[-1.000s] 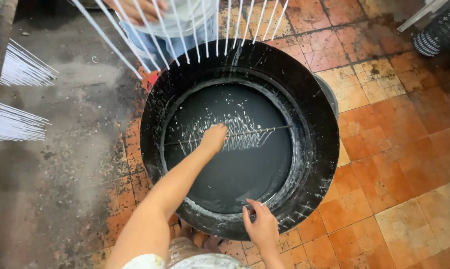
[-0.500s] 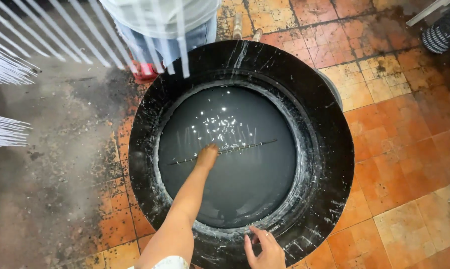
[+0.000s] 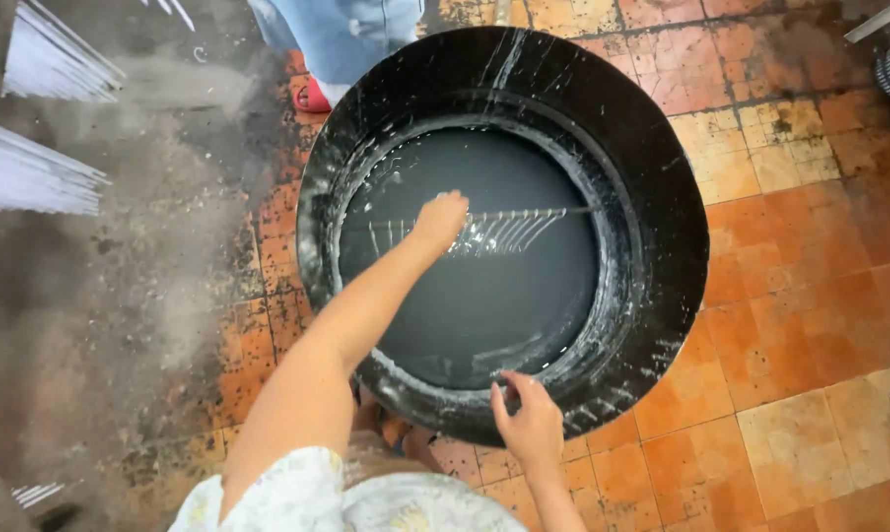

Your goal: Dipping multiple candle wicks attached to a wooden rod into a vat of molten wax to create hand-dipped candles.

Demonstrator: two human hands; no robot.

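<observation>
My left hand (image 3: 441, 219) clenches mid-bar a thin, stiff, drip-slick dipping rack (image 3: 484, 225) over grey liquid, the right hand's fingers (image 3: 516, 386) loosely spread on the black vat's rim (image 3: 662, 325)

The vat's mouth is crossed by the rod (image 3: 524, 213) and its hanging candles (image 3: 504, 232); open liquid (image 3: 465, 315) is left below. The far rim (image 3: 484, 69) is crowded by another person's legs (image 3: 342, 34).

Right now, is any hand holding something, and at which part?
The left hand grips a thin rod near its middle, white sticks hanging beneath into the liquid. The right hand only rests on the black vat's rim.
</observation>
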